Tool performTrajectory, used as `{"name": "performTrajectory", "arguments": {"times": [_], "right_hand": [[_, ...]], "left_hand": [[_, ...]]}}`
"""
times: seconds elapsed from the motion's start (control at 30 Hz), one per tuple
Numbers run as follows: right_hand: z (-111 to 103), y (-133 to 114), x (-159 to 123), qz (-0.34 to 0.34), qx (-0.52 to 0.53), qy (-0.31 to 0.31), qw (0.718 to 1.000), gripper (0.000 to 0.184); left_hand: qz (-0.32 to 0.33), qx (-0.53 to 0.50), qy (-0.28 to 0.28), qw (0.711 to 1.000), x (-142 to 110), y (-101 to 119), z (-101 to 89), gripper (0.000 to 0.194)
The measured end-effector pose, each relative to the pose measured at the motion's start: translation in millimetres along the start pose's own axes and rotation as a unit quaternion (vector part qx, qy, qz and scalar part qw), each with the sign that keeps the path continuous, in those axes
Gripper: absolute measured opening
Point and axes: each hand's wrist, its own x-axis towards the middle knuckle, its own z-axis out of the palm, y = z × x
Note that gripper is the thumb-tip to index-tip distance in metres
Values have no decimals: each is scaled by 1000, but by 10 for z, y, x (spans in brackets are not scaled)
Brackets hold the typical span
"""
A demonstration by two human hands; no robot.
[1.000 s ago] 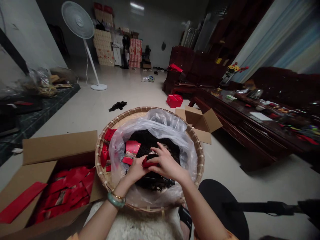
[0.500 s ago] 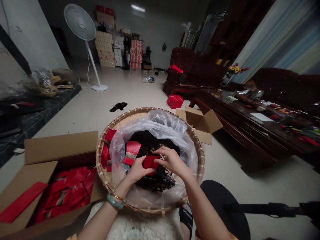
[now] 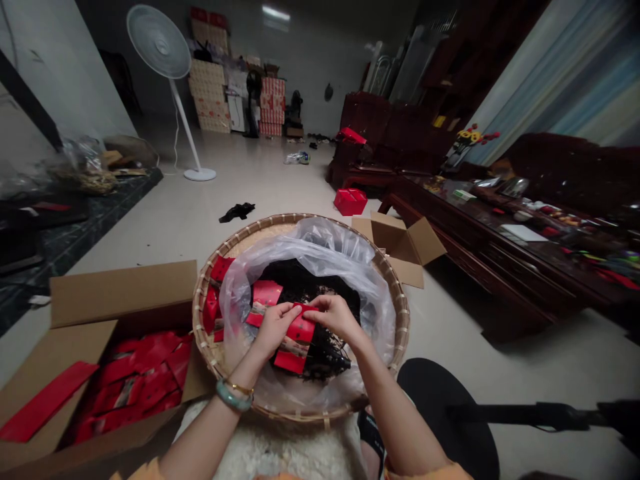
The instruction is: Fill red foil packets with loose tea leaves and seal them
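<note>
Both my hands grip one small red packet (image 3: 296, 343) by its top edge, above a heap of dark loose tea leaves (image 3: 305, 290). My left hand (image 3: 273, 327) pinches the packet's left corner and my right hand (image 3: 336, 315) pinches the right corner. The packet hangs upright with its mouth upward. The tea lies inside a clear plastic bag (image 3: 320, 252) that sits in a round woven bamboo basket (image 3: 400, 313). Another red packet (image 3: 264, 297) rests on the tea just left of my hands, and more red packets (image 3: 213, 293) lie at the basket's left rim.
An open cardboard box (image 3: 115, 297) holding several red packets stands at the left. A smaller open carton (image 3: 400, 243) sits behind the basket. A dark wooden table (image 3: 500, 253) runs along the right, a standing fan (image 3: 160, 47) is at the back left, and a black round stool (image 3: 450, 413) is at lower right.
The packet came up out of the tea leaves and now hangs upright, both hands having shifted to its top corners.
</note>
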Motion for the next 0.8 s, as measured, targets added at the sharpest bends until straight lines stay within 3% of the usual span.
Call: {"name": "performTrajectory", "arguments": {"times": [0.1,0.3,0.43,0.53,0.6,0.67,0.73,0.8], "right_hand": [[40,59,25,8,10,-4,1000,22],[115,148,104,2,15,25,1000,22],[118,226,1,-23,-33,99,994,28],[203,303,-243,-49,-207,28,977,35],[324,349,-412,-37,-355,-47,933,60],[447,382,-523,-8,-448,-67,892,74],[510,404,-557,13,-478,-63,876,71],[481,424,-537,17,-461,-70,885,58]], "left_hand": [[-24,-22,-11,999,-27,3,-7,33],[-161,-122,-142,969,-85,8,-42,44],[-168,-172,-75,968,0,-63,-138,43],[-161,-191,-31,968,71,-96,-245,44],[-161,-197,-21,967,91,-100,-293,46],[-156,-196,-18,968,88,-100,-313,49],[-149,-193,-20,970,74,-105,-317,51],[-144,-190,-22,971,60,-115,-323,51]]}}
